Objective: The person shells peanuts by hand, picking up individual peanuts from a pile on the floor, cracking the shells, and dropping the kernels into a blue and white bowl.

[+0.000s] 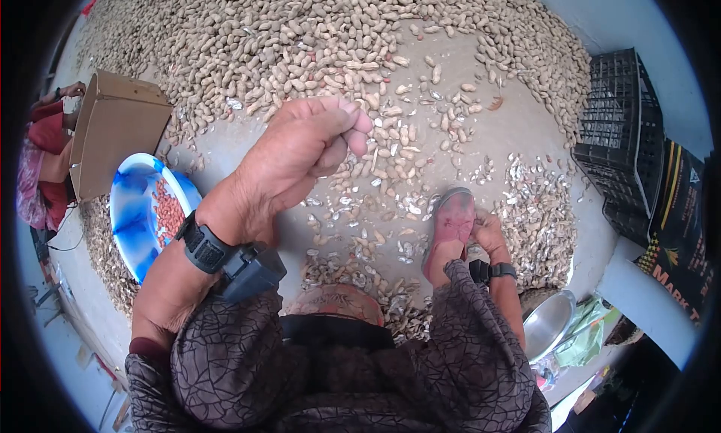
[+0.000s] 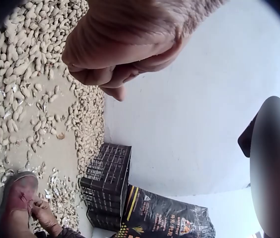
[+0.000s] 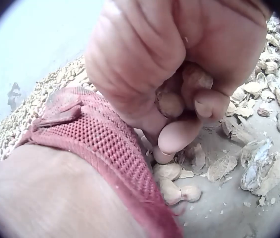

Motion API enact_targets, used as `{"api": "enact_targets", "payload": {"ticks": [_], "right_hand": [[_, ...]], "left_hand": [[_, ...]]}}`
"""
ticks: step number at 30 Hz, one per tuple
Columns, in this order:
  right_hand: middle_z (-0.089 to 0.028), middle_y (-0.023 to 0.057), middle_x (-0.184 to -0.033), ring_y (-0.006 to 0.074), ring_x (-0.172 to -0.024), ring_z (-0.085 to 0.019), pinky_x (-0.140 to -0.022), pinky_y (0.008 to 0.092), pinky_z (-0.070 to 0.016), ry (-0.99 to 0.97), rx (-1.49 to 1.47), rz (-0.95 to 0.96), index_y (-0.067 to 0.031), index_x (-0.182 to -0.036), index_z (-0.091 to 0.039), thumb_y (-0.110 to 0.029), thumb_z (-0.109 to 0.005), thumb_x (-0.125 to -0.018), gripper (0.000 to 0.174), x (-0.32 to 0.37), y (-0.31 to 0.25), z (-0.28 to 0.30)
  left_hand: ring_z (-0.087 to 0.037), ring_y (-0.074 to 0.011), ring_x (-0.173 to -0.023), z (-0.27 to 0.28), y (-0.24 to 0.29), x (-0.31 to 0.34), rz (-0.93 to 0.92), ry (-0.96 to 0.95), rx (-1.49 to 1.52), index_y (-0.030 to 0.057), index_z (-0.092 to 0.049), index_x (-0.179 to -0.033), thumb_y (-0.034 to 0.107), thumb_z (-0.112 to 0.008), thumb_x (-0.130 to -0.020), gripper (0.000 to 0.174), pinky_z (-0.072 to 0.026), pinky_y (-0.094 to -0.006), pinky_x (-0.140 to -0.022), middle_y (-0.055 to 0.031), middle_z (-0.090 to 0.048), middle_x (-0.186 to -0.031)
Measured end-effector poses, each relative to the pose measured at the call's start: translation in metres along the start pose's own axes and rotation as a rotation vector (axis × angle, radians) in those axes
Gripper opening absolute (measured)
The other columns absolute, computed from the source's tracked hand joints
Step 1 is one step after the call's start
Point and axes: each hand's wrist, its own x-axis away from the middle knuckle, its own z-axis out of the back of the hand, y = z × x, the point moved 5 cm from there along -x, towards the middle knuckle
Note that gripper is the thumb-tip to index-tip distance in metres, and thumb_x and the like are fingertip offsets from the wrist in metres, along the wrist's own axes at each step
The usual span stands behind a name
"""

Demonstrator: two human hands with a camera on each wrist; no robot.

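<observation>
My left hand (image 1: 312, 144) is raised over the peanuts, fingers curled and thumb against the fingertips; nothing shows between them. From the left wrist view, the same curled hand (image 2: 125, 47) appears against the wall. Low beside the pink shoe (image 1: 454, 219) is my right hand (image 1: 490, 236). In the right wrist view this hand (image 3: 179, 64) has its fingers curled inward next to the mesh shoe (image 3: 105, 134), just above unshelled peanuts (image 3: 172, 188) and broken shells (image 3: 263, 168). Whether anything small is inside its curled fingers is hidden.
A large peanut pile (image 1: 248, 35) spreads across the far floor. At left stand a blue-and-white basin (image 1: 128, 208) with red kernels and a cardboard box (image 1: 124, 132), beside another person (image 1: 45, 155). Black crates (image 1: 619, 132), a black sack (image 1: 680, 230) and a metal bowl (image 1: 548, 324) are at right.
</observation>
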Motion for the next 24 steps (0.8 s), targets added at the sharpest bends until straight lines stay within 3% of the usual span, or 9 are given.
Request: {"api": "enact_targets", "payload": {"ticks": [8,17,24], "right_hand": [[-0.057,-0.0035,-0.069,0.003,-0.057,-0.048,-0.05,0.0175,-0.0389,-0.004,0.044,-0.016,-0.0027,-0.079,-0.061,0.008,-0.042,-0.073,0.023,-0.009,0.023,0.007],[-0.058,-0.0012,-0.067,0.0048,-0.053,-0.048,-0.046,0.0185,-0.0381,0.035,-0.004,-0.073,-0.0019,-0.079,-0.06,0.006,-0.044,-0.073,0.019,-0.001,0.013,0.003],[-0.057,-0.0007,-0.065,0.0062,-0.054,-0.049,-0.048,0.0189,-0.0394,0.039,0.036,0.016,-0.0018,-0.074,-0.061,0.005,-0.048,-0.073,0.015,-0.01,0.017,0.003]], "left_hand": [[-0.029,-0.0021,-0.04,0.007,-0.001,0.005,-0.002,0.042,-0.02,0.0009,-0.054,-0.083,0.019,-0.045,-0.088,0.021,-0.0205,-0.0155,-0.036,-0.0015,-0.054,-0.065],[-0.028,-0.0014,-0.039,0.007,-0.001,0.005,0.007,0.054,-0.033,0.0021,-0.054,-0.082,0.02,-0.045,-0.089,0.022,-0.0196,-0.0156,-0.036,-0.0005,-0.054,-0.065],[-0.028,-0.0013,-0.039,0.012,0.015,0.004,-0.065,0.059,-0.032,0.0024,-0.054,-0.082,0.02,-0.045,-0.089,0.021,-0.0192,-0.0158,-0.036,-0.0007,-0.054,-0.065]]}}
